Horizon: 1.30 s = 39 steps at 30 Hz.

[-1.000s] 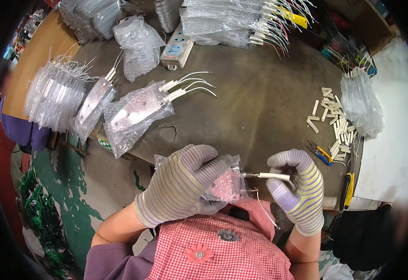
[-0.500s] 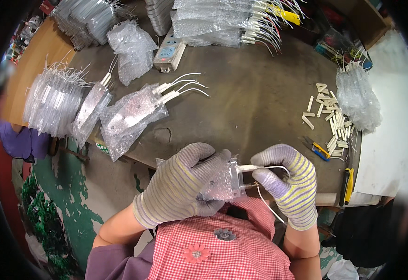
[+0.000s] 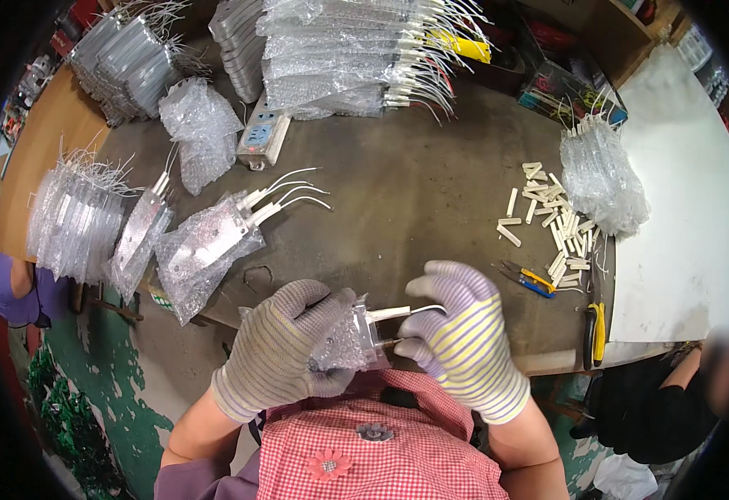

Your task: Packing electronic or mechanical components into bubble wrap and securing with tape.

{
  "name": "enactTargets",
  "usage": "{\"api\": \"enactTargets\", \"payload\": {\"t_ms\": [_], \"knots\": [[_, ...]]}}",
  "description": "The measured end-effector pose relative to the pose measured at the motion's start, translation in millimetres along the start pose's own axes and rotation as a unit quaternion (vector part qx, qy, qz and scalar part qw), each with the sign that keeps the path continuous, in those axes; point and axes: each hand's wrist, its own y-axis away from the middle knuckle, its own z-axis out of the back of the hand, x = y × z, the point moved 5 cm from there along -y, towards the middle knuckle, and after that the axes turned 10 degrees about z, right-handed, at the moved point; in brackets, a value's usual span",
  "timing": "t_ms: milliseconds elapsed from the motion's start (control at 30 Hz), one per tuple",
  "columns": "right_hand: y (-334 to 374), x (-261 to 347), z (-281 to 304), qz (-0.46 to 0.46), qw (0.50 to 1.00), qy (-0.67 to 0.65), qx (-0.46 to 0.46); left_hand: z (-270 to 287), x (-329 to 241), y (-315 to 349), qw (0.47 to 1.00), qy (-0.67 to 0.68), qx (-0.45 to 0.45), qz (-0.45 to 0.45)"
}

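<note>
My left hand (image 3: 285,346), in a striped knit glove, is closed round a bubble-wrapped flat metal heating plate (image 3: 344,340), held near the table's front edge. From the plate's right end stick out a white ceramic sleeve (image 3: 388,314), with a white wire (image 3: 428,308) coming from it, and a bare metal terminal (image 3: 389,342) below. My right hand (image 3: 469,342), also gloved, is just right of these ends. Its index finger and thumb are apart, the wire running into the gap between them. The lower fingertips are close to the bare terminal; whether they touch is unclear.
Loose ceramic sleeves (image 3: 560,221) lie on the right, near blue-and-yellow snips (image 3: 531,279) and a yellow-handled tool (image 3: 595,333). Wrapped plates (image 3: 206,250) lie on the left, with stacks (image 3: 331,67) behind and a power strip (image 3: 263,137). Another person (image 3: 660,400) is at the right.
The view has shifted, so the table appears lower and further left. My right fingers have spread apart, away from the sleeve's end. My left hand keeps its hold on the plate.
</note>
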Motion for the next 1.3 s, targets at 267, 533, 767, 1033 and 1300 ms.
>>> {"api": "enactTargets", "payload": {"t_ms": [267, 533, 767, 1033, 1300], "knots": [[28.1, -100.5, 44.3, -0.149, 0.951, 0.258, -0.079, 0.6, 11.2, -16.3, 0.983, -0.171, 0.017, 0.06], [28.7, -82.5, 34.2, -0.133, 0.962, 0.182, -0.155, -55.8, -48.0, -34.4, 0.968, -0.19, -0.021, -0.162], [45.7, -22.7, 6.7, -0.208, 0.969, -0.116, -0.059, -49.9, -32.0, -43.2, 0.989, 0.057, -0.03, -0.136], [40.0, -26.1, -3.1, -0.211, 0.966, -0.081, -0.125, -51.3, -26.7, -43.0, 0.987, 0.088, -0.043, -0.127], [19.9, -10.2, 2.2, -0.038, 0.998, 0.004, -0.057, -44.5, -23.4, -43.7, 0.98, 0.147, -0.067, -0.115]]}}
